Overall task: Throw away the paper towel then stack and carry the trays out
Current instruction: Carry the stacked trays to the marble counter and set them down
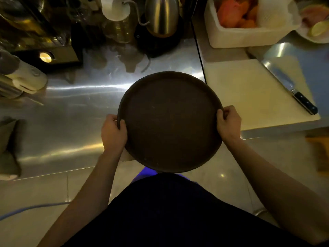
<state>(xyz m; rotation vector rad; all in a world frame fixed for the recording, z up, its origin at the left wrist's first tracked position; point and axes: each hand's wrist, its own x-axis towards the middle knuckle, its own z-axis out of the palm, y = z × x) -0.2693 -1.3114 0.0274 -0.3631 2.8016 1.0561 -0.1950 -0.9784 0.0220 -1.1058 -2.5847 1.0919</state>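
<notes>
- A round dark brown tray (pixel 170 122) is held in front of the person's body, its far half over the steel counter (pixel 74 111) and its near edge past the counter's front edge, above the floor (pixel 210 163).
- The tray's upper face is bare; whether a second tray sits beneath it cannot be told from this view.
- The left hand (pixel 114 132) grips the tray's left rim: the thumb lies over the rim onto the inner face, and the other fingers curl under the edge, out of sight.
- The right hand (pixel 228 123) grips the right rim in the same way, thumb on top against the raised lip, fingers wrapped around the outer edge.
- Both hands are closed tight on the rim, set opposite each other, slightly nearer the person than the tray's widest line.
- Both forearms are bare and reach forward from a dark garment (pixel 169 211) at the bottom of the view.
- To the right of the tray lies a pale cutting board (pixel 249 97) with a cleaver (pixel 288 81) resting on it, black handle toward the person.
- Behind the board stands a white box (pixel 236 35) holding orange pieces of food.
- At the back of the counter stands a metal gooseneck kettle (pixel 161 15) on a dark base.
- At the left edge a folded greyish cloth (pixel 8 145) lies on the counter.
- The tray's far right rim comes close to the cutting board's near left corner; whether they touch cannot be told.
</notes>
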